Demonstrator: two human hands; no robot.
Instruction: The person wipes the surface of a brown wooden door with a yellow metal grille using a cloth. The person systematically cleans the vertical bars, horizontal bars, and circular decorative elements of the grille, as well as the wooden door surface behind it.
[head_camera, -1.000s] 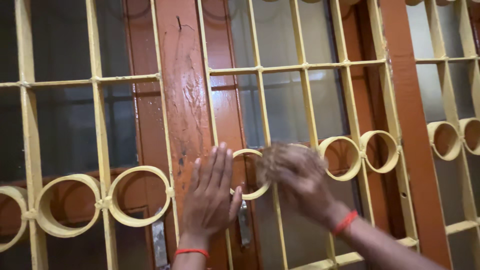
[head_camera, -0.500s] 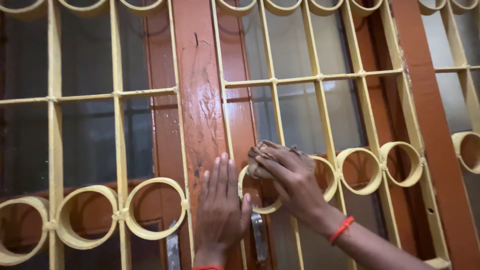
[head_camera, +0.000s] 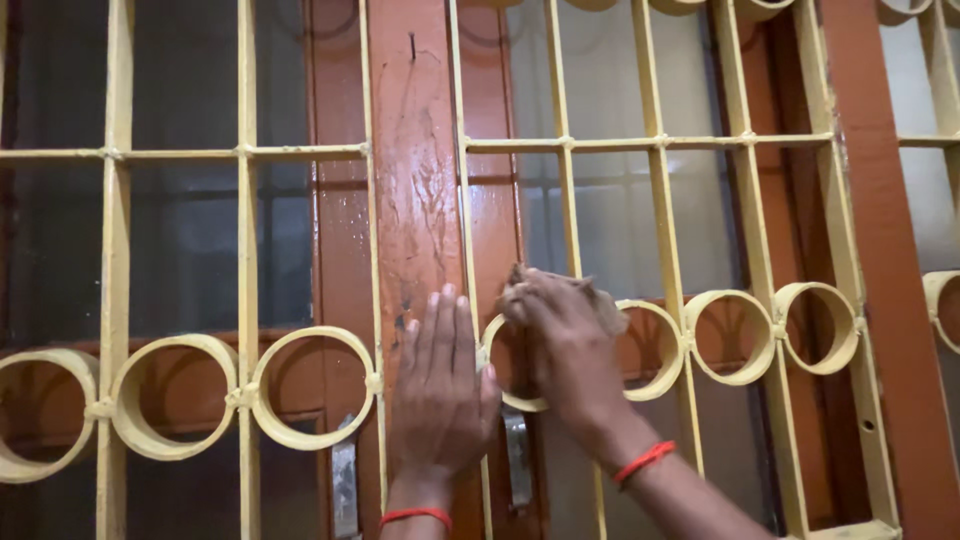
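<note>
R hand (head_camera: 560, 345) w/ cloth (head_camera: 590, 298) on grille ring (head_camera: 515, 395)

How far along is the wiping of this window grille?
Hard to tell what is finished; the glossy orange-brown wooden post shines. In hand: the right hand presses a crumpled brown cloth at a cream metal ring; the left hand rests flat on the post. The other rings show no contact.

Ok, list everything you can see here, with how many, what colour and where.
window grille: one, pale yellow bars with a row of rings, across the whole view
wooden frame post: one, glossy orange-brown, centre, behind the grille
glass panes: several, greyish, behind the bars
cloth: one, brownish, at a centre ring
metal latches: two, grey, low centre
wrist threads: two, red, one per wrist
left hand: flat on the post
right hand: pressing the cloth on the ring
</note>
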